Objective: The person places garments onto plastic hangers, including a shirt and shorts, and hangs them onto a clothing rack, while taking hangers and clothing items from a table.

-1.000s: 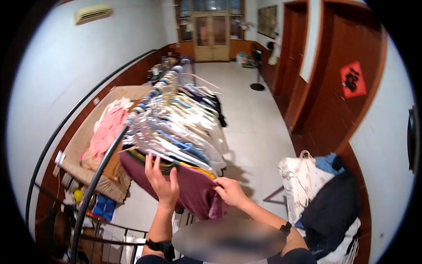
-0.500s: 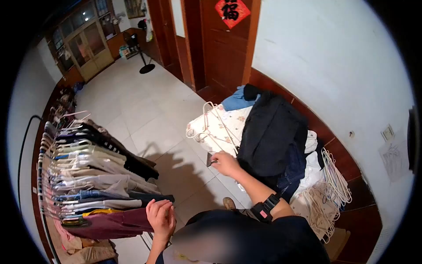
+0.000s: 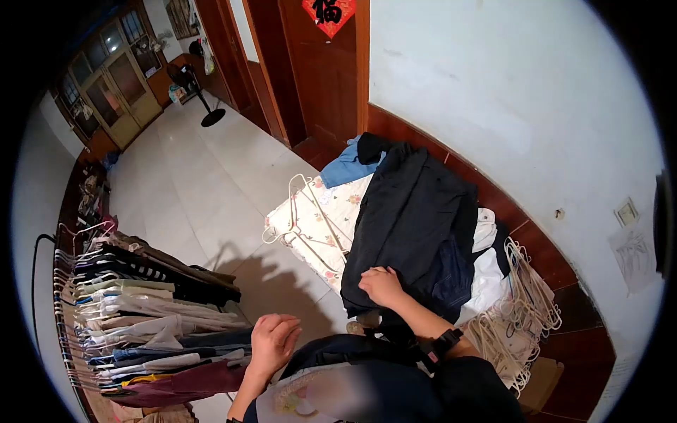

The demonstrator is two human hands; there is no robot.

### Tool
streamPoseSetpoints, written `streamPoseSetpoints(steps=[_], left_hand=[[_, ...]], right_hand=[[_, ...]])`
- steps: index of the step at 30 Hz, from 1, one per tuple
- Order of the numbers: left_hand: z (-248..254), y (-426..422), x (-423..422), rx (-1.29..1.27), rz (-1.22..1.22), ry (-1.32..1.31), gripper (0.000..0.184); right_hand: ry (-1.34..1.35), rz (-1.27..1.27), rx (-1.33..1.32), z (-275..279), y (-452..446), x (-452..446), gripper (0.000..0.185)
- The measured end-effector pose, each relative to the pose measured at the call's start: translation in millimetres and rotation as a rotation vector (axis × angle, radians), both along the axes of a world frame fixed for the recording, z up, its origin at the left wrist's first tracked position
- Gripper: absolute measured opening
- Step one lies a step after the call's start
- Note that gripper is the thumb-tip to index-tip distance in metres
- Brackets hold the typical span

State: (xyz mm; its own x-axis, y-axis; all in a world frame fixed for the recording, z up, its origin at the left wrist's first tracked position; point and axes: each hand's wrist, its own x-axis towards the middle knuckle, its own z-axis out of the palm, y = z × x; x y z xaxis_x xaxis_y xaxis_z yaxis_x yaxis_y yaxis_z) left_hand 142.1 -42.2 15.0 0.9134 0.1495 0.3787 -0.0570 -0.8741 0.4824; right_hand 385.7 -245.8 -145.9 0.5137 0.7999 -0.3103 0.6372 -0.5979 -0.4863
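My left hand [image 3: 273, 345] is raised in front of my body, beside the front of the clothes rail. Its fingers are loosely bent with the thumb apart, and nothing shows in them. The maroon garment [image 3: 190, 382] hangs nearest to it. On the right, my right hand [image 3: 381, 286] lies on a black garment [image 3: 416, 211], fingers bent onto the cloth; the fingertips are partly hidden. This garment is spread over a pile, next to dark blue jeans [image 3: 451, 271]. Left of it, white hangers [image 3: 310, 204] rest on a flowered quilted cover [image 3: 338, 194].
A rail [image 3: 67, 317] full of hung clothes stands on the left. Bundled hangers [image 3: 532, 289], white clothes [image 3: 486, 278] and a blue garment [image 3: 349, 168] lie about the pile. Farther back are a black fan stand [image 3: 213, 117] and a brown door [image 3: 328, 84].
My right hand has moved from beside the hangers onto the black garment; the small dark flat object it held no longer shows. The view has turned right. My left hand keeps a similar pose.
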Motion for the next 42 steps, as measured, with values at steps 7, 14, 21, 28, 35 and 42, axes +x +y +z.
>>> streamPoseSetpoints(steps=[7,14,21,28,35,42], left_hand=[[-4.8,-23.5,29.6,-0.064,-0.03,0.179,0.022],[-11.8,-25.5,27.0,-0.064,-0.069,0.271,0.023],[-7.4,-17.8,23.0,-0.063,-0.128,0.276,0.025],[-8.9,-12.6,9.1,-0.09,-0.178,0.273,0.026],[-7.8,-4.0,-0.4,-0.088,-0.19,0.227,0.028],[5.8,13.6,2.1,0.013,-0.232,0.164,0.026]], right_hand=[[-0.25,0.381,-0.162,42.2,-14.8,-10.7,0.098],[-0.467,0.231,0.033,10.0,-16.6,-36.2,0.048],[-0.265,0.105,0.064,29.3,-13.1,-28.5,0.036],[-0.412,0.106,0.064,22.4,-8.3,-46.8,0.031],[-0.086,-0.368,0.294,99.9,-19.8,18.9,0.025],[-0.516,-0.396,0.793,239.1,-4.6,100.3,0.023]])
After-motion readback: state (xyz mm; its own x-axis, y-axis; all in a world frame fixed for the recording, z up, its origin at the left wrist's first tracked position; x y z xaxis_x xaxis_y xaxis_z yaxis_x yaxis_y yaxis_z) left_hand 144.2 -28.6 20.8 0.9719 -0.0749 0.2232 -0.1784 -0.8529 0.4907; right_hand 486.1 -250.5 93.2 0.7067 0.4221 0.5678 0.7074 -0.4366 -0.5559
